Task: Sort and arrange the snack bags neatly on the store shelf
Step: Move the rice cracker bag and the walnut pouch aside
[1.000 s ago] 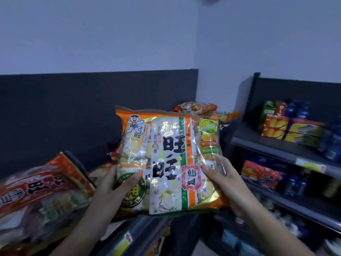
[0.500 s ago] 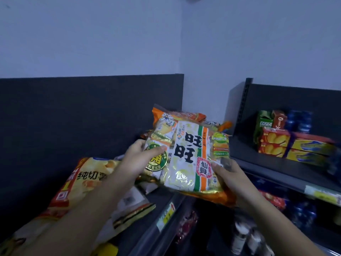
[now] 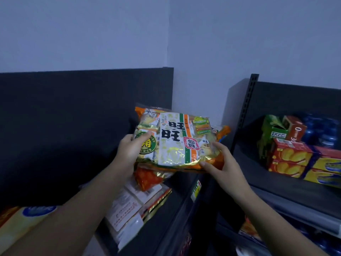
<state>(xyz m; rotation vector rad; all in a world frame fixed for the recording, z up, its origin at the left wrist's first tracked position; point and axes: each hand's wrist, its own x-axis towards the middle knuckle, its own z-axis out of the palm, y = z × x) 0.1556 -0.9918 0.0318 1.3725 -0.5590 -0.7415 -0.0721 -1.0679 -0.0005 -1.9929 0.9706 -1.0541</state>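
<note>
Snack bag [image 3: 175,143], a big rice-cracker pack, hangs between my hands just above the shelf [image 3: 175,215], at its far corner. My left hand [image 3: 129,150] grips its left edge, thumb on the face; an orange bag [image 3: 147,179] lies right beneath those fingers. My right hand [image 3: 219,159] pinches the lower right corner. I judge the two-sided grip is for laying it flat, label up. Boxes [image 3: 289,157] stand well right of the right fingers.

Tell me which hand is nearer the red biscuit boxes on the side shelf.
Right. The right hand grips the snack bag's right edge, toward the red biscuit boxes; the left hand grips its left edge, farther off.
</note>
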